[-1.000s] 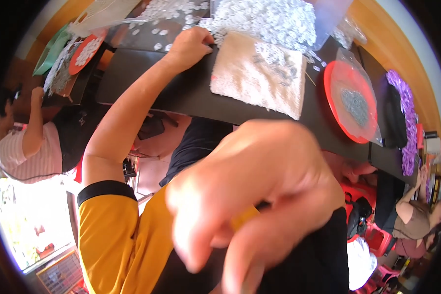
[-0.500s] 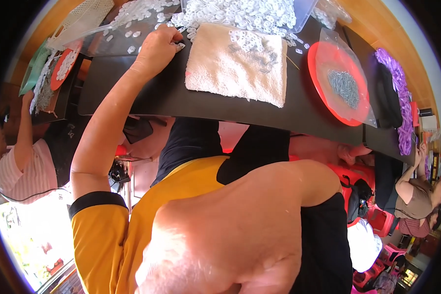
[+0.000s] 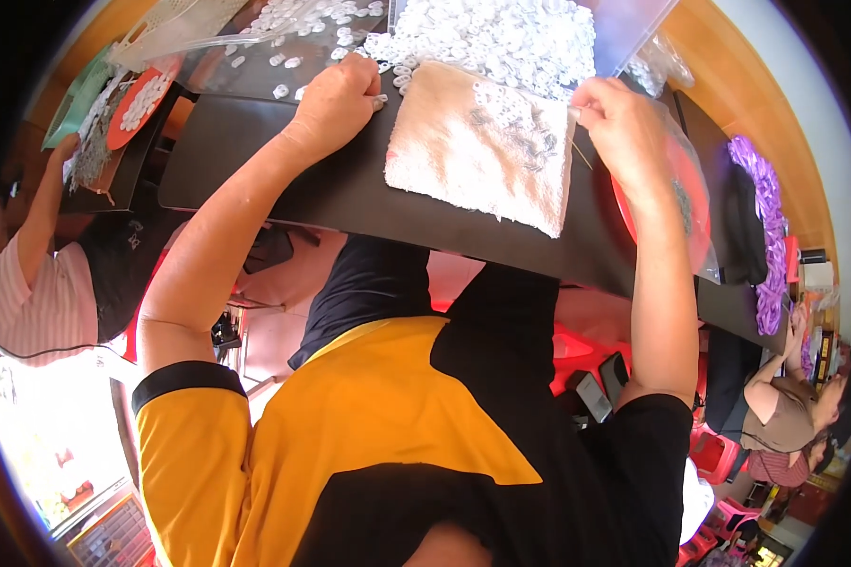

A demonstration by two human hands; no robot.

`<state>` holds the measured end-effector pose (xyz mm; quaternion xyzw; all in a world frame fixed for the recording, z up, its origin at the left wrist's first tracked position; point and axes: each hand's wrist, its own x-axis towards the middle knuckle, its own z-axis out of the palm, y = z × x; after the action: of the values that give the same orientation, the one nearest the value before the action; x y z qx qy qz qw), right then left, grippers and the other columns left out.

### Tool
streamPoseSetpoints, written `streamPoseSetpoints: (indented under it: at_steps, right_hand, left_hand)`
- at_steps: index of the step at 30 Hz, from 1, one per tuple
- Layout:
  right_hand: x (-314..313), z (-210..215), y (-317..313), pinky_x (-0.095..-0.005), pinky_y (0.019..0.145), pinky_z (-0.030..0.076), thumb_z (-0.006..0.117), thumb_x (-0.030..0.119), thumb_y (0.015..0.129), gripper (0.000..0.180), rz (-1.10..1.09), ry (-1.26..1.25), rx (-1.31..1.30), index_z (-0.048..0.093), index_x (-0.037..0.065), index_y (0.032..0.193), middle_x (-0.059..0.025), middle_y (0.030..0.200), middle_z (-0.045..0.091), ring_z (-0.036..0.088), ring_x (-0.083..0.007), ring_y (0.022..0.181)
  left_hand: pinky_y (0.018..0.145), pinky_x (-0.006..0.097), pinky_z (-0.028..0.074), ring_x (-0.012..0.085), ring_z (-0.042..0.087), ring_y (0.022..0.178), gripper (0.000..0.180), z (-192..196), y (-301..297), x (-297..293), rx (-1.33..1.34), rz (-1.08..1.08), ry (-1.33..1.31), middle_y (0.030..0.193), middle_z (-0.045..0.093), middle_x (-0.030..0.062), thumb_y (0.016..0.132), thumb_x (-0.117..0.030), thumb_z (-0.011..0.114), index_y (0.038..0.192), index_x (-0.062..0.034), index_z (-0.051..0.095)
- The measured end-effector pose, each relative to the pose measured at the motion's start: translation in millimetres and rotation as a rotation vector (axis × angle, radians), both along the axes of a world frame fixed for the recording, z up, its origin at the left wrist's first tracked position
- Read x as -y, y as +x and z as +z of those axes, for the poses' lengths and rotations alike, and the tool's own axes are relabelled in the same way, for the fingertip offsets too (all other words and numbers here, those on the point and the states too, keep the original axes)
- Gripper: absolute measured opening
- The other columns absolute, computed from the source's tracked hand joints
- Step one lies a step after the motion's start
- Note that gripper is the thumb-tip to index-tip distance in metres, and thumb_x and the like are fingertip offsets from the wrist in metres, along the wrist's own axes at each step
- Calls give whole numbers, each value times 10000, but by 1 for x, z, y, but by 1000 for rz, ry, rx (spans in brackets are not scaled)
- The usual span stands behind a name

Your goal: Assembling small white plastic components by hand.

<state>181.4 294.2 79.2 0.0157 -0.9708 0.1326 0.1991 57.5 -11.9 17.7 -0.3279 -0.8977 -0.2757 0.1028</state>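
Left hand curled into a loose fist, knuckles up, resting at the near edge of the heap of small white rings on the dark bench. Fingertips down among a few stray rings; cannot tell whether any ring is actually pinched.

Right hand closed narrow, thumb and forefinger pinched on a thin needle-like pin that pokes out toward the towel. Hand sits at the far right corner of the beige towel, partly over a clear plastic bag and a red round tray underneath it.

Towel lying flat on the bench between both hands, with a scatter of white rings on its upper part, touching the main heap at the far edge.

Main ring heap spread along the far side of the bench, just beyond both hands. More loose rings trailing left of the left hand.

Far left: another red tray with white rings, a green tray beside it, and a second person's arm reaching up toward that end. Far right: purple bundle on the bench edge, another seated person below it.
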Motion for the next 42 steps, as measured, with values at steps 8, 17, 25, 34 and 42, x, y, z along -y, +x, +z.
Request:
streamPoseSetpoints:
  at_steps: [8, 17, 25, 34, 42]
  right_hand:
    - [5, -25, -26, -418, 764, 484, 665, 82, 777, 115, 94, 181, 20, 704, 156, 855, -61, 804, 589, 609, -287, 884]
    - [-2, -38, -33, -433, 740, 467, 638, 97, 797, 54, 125, 97, 61, 667, 115, 840, -72, 858, 612, 613, -288, 881]
    - [21, -6, -22, -380, 697, 487, 596, 61, 836, 68, 127, -129, -113, 616, 66, 900, -90, 909, 672, 656, -302, 825]
    - [68, -5, -44, -288, 673, 472, 605, 29, 832, 82, 300, -599, -12, 619, -5, 906, -82, 774, 652, 604, -156, 724]
    - [86, -21, -48, -257, 669, 459, 606, 12, 829, 62, 359, -861, -31, 614, -9, 887, -31, 767, 625, 570, -100, 733]
  left_hand:
    - [680, 392, 454, 332, 570, 746, 160, 3, 2, 0, 14, -73, 75, 790, 589, 137, 761, -21, 686, 827, -16, 540]
    - [676, 396, 461, 339, 591, 760, 135, 2, 8, 1, 1, -111, 99, 796, 597, 136, 769, -10, 666, 840, -24, 552]
    - [651, 406, 468, 355, 597, 736, 129, 0, 12, 5, -25, -190, 83, 799, 604, 138, 785, -16, 652, 853, -32, 544]
    - [655, 345, 474, 250, 591, 712, 130, 0, 17, 7, -3, -164, 218, 790, 601, 97, 805, -48, 675, 873, -25, 567]
    - [533, 222, 401, 54, 472, 596, 120, 24, 30, -18, 528, -108, 502, 705, 558, -19, 822, -99, 696, 877, -25, 619]
